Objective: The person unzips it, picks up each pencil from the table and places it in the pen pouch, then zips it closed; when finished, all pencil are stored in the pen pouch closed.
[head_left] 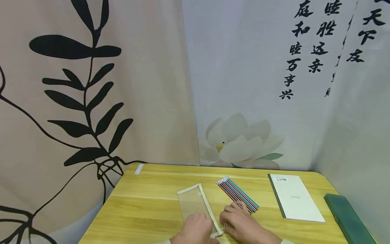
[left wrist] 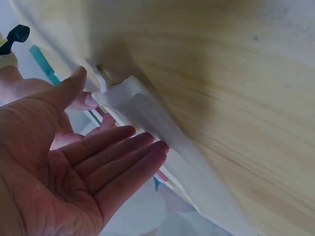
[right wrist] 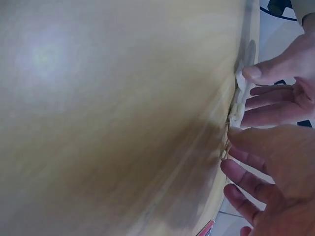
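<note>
A see-through mesh zip pouch with a white border lies slantwise on the table. My left hand holds its near end, thumb and fingers at the edge; in the left wrist view the fingers look fairly straight beside the white border. At the near right corner, my right hand pinches a small yellowish zipper pull. That pull is partly hidden by the fingertips. Just beyond the right hand lies a row of striped pencils in red, black and teal.
A white notebook with a dark spine lies to the right of the pencils. Farther right is a dark green case at the table's edge. A small white strip lies at the far left corner of the wooden table. Printed curtains hang behind.
</note>
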Action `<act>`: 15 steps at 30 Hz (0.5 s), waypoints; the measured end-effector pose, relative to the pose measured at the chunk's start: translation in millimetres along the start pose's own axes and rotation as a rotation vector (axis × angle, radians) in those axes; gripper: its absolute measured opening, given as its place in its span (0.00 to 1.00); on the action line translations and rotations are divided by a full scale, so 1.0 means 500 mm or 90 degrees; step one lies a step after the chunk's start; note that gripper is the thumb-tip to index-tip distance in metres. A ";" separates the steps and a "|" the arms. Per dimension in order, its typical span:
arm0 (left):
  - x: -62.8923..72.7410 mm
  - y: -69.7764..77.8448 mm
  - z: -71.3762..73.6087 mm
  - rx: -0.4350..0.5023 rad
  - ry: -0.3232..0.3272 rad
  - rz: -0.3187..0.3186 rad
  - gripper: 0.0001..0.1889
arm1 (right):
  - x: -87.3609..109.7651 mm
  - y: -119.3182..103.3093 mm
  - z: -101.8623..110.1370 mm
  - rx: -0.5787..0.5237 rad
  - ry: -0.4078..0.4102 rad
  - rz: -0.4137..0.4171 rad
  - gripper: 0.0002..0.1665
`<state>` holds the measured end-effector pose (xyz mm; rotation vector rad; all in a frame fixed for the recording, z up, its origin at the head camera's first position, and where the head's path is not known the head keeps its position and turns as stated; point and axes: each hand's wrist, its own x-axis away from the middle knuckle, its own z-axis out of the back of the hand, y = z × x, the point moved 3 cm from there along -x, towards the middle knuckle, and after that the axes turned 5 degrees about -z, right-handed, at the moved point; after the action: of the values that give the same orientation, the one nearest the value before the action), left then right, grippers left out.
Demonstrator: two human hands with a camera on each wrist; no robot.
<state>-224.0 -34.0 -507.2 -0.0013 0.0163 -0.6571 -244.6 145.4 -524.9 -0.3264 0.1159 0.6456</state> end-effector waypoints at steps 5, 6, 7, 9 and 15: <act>-0.011 0.009 0.003 0.005 0.001 -0.004 0.32 | 0.005 0.003 -0.003 0.005 0.057 0.042 0.09; -0.013 0.011 0.003 0.000 0.006 -0.006 0.32 | 0.006 0.002 -0.003 0.011 0.073 0.052 0.09; -0.016 0.012 0.003 -0.009 0.013 -0.009 0.31 | 0.006 0.002 -0.003 0.016 0.087 0.062 0.10; -0.019 0.015 0.002 -0.020 0.022 -0.012 0.30 | 0.005 0.001 -0.003 0.031 0.105 0.073 0.11; -0.020 0.022 0.001 -0.034 0.043 -0.030 0.24 | -0.001 0.004 -0.001 0.025 0.085 0.057 0.11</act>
<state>-225.0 -19.1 -506.6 -0.0305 0.0983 -0.7039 -246.2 146.5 -525.7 -0.3275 0.2718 0.7087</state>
